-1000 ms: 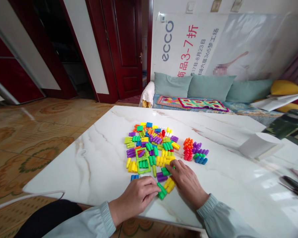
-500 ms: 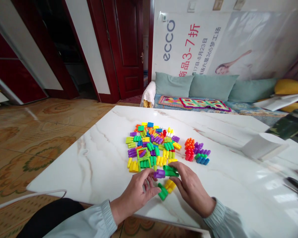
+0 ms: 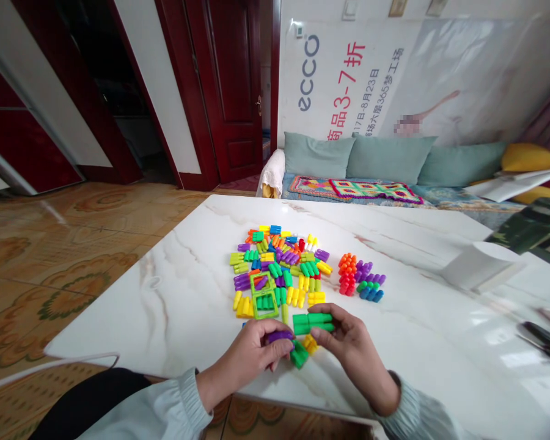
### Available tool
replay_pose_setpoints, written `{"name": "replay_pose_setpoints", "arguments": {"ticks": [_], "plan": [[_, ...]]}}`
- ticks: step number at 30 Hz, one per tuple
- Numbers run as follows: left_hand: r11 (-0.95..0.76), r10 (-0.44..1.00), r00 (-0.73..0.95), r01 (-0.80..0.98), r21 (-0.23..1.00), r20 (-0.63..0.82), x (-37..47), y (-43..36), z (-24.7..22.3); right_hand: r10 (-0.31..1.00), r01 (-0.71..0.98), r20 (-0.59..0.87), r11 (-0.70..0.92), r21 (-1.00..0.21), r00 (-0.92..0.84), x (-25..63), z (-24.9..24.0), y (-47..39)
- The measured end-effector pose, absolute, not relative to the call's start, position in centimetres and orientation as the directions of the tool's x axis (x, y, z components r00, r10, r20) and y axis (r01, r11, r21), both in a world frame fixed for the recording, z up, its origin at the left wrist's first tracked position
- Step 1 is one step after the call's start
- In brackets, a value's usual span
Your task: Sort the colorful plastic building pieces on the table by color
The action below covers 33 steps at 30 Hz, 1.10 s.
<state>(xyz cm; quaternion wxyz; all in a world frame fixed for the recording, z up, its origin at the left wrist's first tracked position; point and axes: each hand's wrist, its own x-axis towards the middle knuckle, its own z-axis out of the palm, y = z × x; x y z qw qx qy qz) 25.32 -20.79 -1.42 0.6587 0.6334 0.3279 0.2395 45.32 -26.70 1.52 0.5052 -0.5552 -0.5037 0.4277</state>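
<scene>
Between the thumb and fingers of my left hand [image 3: 252, 349] is a purple toy block [image 3: 279, 336]. My right hand [image 3: 343, 339] pinches a longer green block [image 3: 311, 322] by its right end; it looks like green pieces joined end to end. Below them on the table lie another green block [image 3: 299, 354] and a yellow block [image 3: 310, 344], partly hidden by my hands. Just beyond my hands spreads a loose pile of colourful bullet-shaped blocks [image 3: 284, 263], with a lime-green open frame piece [image 3: 264, 304] at its near side.
Right of the pile stands a cluster of orange, red, purple, green and blue blocks [image 3: 362, 281]. The white marbled table [image 3: 174, 293] carries a white box [image 3: 472, 269] and a black-handled tool [image 3: 543, 339] at the right. A white cable [image 3: 82, 359] crosses the left edge. Behind is a sofa [image 3: 321, 156].
The purple block has come away from beside the green one and sits in my left hand, lower and further left. The green block in my right hand now extends further left.
</scene>
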Motion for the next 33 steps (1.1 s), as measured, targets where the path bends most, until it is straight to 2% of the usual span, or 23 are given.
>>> {"name": "replay_pose_setpoints", "arguments": {"ticks": [2, 6, 9, 13, 17, 19, 22, 24, 27, 31, 33], "plan": [[0.158, 0.738, 0.658, 0.046, 0.986, -0.149, 25.3, -20.7, -1.2, 0.985, -0.002, -0.006, -0.006, -1.000, 0.173, 45.8, 1.7, -26.4], [0.301, 0.741, 0.650, -0.097, 0.949, -0.168, 25.2, -20.8, -0.6, 0.989, -0.109, -0.059, -0.044, -0.993, 0.132, 45.9, 1.6, -26.2], [0.318, 0.693, 0.695, -0.059, 0.946, -0.190, 25.0, -20.8, -0.3, 0.995, -0.131, -0.092, -0.086, -0.988, 0.035, 45.3, 1.3, -26.5], [0.137, 0.614, 0.774, 0.088, 0.987, -0.154, 24.8, -21.0, -0.2, 0.995, -0.115, -0.085, -0.090, -0.989, -0.050, 44.2, 1.5, -27.2], [-0.021, 0.614, 0.782, 0.153, 0.988, -0.108, 24.9, -21.6, 0.1, 0.991, -0.178, -0.105, -0.118, -0.977, -0.083, 43.2, 1.8, -27.8], [-0.154, 0.646, 0.762, 0.174, 0.973, -0.034, 25.0, -21.8, 0.3, 0.991, -0.246, -0.115, -0.130, -0.960, -0.075, 42.7, 1.6, -27.9], [-0.388, 0.683, 0.718, 0.198, 0.900, 0.137, 25.1, -22.0, 0.5, 0.994, -0.258, -0.113, -0.112, -0.960, -0.009, 42.7, 1.1, -27.8], [-0.468, 0.686, 0.698, 0.203, 0.860, 0.208, 25.0, -22.0, 0.5, 0.994, -0.219, -0.070, -0.050, -0.975, 0.088, 43.4, 1.1, -27.5], [-0.484, 0.728, 0.631, 0.196, 0.853, 0.268, 24.7, -21.8, 0.1, 0.962, -0.072, 0.058, 0.079, -0.994, 0.265, 45.8, 1.9, -27.0], [-0.324, 0.815, 0.546, 0.156, 0.933, 0.192, 24.4, -21.4, -0.8, 0.914, 0.231, 0.187, 0.107, -0.967, 0.360, 50.0, 2.6, -26.2], [-0.212, 0.829, 0.549, 0.125, 0.969, 0.110, 24.4, -21.3, -1.2, 0.877, 0.438, 0.256, 0.058, -0.897, 0.407, 52.1, 2.2, -25.9]]}}
